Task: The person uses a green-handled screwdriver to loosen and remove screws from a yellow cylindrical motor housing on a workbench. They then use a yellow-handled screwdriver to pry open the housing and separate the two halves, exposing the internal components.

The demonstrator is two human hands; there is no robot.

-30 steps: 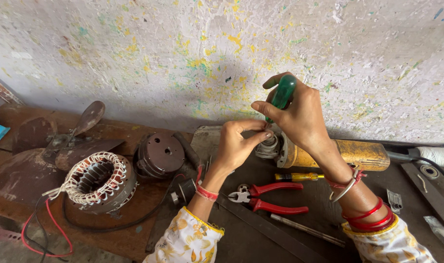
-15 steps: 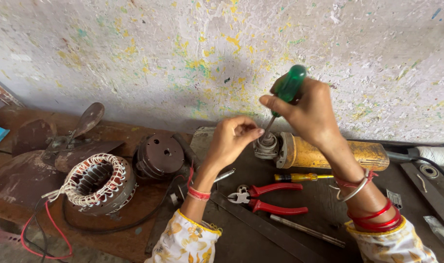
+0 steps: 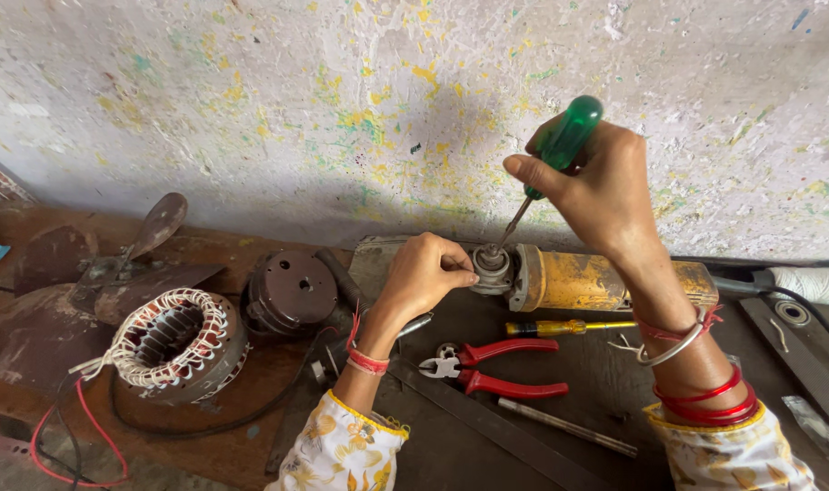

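Observation:
My right hand point(image 3: 605, 195) grips a green-handled screwdriver point(image 3: 560, 145), its shaft angled down to the grey metal head point(image 3: 492, 268) of a worn yellow angle grinder point(image 3: 587, 282) lying on the bench. My left hand point(image 3: 424, 277) pinches that grey head from the left side, fingers closed on it. The screwdriver tip meets the head just above my left fingertips.
Red-handled pliers point(image 3: 496, 368) and a yellow-handled screwdriver point(image 3: 560, 327) lie in front of the grinder. At the left sit a wound motor stator point(image 3: 169, 345) with red wires, a dark round motor cover point(image 3: 292, 291) and rusty fan blades point(image 3: 114, 264). A paint-speckled wall point(image 3: 342, 109) stands close behind.
My right hand has lifted and tilted the screwdriver, bringing its tip onto the grinder head. My left hand stays at the head, shifted slightly.

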